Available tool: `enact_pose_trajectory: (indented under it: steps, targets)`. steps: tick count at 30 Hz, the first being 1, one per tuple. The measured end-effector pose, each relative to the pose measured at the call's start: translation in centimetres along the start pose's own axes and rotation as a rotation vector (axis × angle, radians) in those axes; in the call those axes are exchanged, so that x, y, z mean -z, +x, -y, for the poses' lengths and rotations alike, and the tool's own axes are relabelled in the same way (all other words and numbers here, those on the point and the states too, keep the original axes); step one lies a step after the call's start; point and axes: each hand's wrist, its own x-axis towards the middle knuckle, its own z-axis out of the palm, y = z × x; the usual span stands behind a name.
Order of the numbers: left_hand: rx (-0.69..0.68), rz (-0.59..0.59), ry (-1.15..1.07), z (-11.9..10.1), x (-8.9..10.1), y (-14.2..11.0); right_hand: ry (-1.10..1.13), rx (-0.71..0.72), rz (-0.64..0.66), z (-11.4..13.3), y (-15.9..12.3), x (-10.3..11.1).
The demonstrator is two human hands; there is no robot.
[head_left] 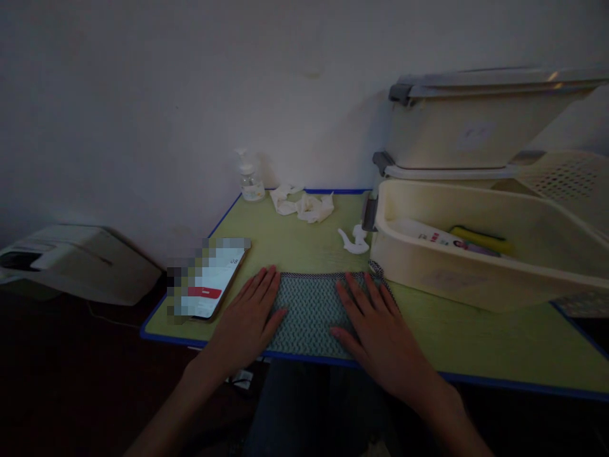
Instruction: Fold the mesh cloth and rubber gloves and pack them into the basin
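A grey-green woven cloth (308,311) with a dark checked edging lies flat at the front of the table, with a small loop at its far right corner. My left hand (250,314) rests palm down on the cloth's left side, fingers stretched forward and thumb pointing inward. Over the right side lies my right hand (373,327), also flat, its fingers spread. Neither hand grips anything. The cloth's side edges are partly hidden beneath my hands.
A phone (214,279) lies left on the green table (476,343). Behind are a pump bottle (251,181), crumpled tissues (309,206) and a white spray-trigger-like piece (354,240). At right stands a cream bin (457,273) holding a yellow sponge (480,240), before stacked lidded boxes (442,133).
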Motion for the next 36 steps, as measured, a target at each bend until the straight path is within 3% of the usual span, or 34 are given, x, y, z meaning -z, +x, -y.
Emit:
enact_pose_trajectory:
  steps: [18, 24, 29, 36]
  targets:
    - [-0.184, -0.032, 0.02, 0.2, 1.3, -3.4, -0.099, 0.199, -0.167, -1.2, -4.4, 0.3]
    - [-0.177, -0.057, 0.027, 0.3, 1.0, -3.4, 0.057, 0.179, -0.219, -2.4, -6.3, 0.1]
    - [-0.193, -0.065, 0.037, 0.4, 0.9, -3.5, 0.249, 0.19, -0.219, -3.3, -7.4, 1.3]
    - [-0.172, -0.092, 0.026, 0.6, 0.4, -4.0, 0.07, 0.353, -0.255, -3.8, -6.7, 3.7]
